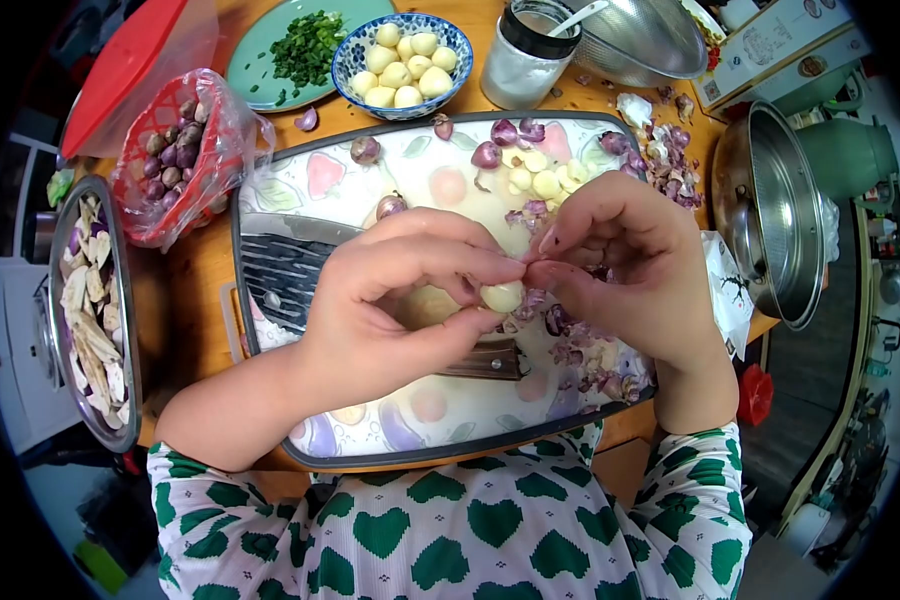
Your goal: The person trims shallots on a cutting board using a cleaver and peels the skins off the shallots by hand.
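Observation:
My left hand (410,285) pinches a pale, mostly peeled garlic clove (502,296) between thumb and fingers above the cutting board (370,425). My right hand (615,270) meets it from the right, thumb and forefinger pressed together at the clove's edge on a small bit of purplish skin. Beneath my hands lies a cleaver (290,270) with dark slots in its blade and a wooden handle (485,362), partly covered by my left hand. Peeled garlic cloves (547,184), unpeeled purple ones (486,154) and loose garlic skins (590,360) lie on the board.
Behind the board stand a bowl of peeled garlic (402,62), a green plate (255,75) with chopped scallions and a jar (523,65) with a spoon. A red basket (135,215) of unpeeled garlic and a tray (128,400) of sliced eggplant are left; a steel pot (770,205) is right.

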`<action>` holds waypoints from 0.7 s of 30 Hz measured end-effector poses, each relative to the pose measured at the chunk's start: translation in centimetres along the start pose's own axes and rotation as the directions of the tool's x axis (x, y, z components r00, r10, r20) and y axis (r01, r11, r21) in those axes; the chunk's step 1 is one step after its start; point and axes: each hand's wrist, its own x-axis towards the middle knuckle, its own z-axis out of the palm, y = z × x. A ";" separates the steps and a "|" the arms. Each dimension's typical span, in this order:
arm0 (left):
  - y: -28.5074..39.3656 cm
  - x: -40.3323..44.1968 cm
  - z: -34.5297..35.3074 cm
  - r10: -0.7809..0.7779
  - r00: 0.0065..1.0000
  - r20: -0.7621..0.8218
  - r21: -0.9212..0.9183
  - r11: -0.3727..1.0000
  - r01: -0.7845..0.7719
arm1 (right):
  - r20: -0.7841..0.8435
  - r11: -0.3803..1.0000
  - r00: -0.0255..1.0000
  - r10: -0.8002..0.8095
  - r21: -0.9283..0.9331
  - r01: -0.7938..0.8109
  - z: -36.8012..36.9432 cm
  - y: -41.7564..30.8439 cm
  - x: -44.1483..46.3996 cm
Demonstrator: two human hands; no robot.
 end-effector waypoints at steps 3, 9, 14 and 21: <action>0.2 -0.2 0.1 -0.125 0.992 -0.003 -0.196 0.973 0.122 | -0.016 0.974 0.994 -0.109 -0.202 0.103 0.5 -0.5 0.1; 0.1 -0.3 0.0 -0.191 0.981 0.045 -0.329 0.924 0.195 | 0.209 0.759 0.924 -0.321 -0.527 0.383 -0.5 -0.6 0.5; -0.1 -0.1 -0.1 -0.151 0.986 0.076 -0.323 0.931 0.168 | 0.246 0.683 0.882 -0.401 -0.562 0.467 -0.5 -0.4 0.8; 0.0 -0.3 -0.1 -0.214 0.974 0.071 -0.360 0.905 0.225 | 0.289 0.625 0.851 -0.438 -0.582 0.520 -0.6 -0.4 0.8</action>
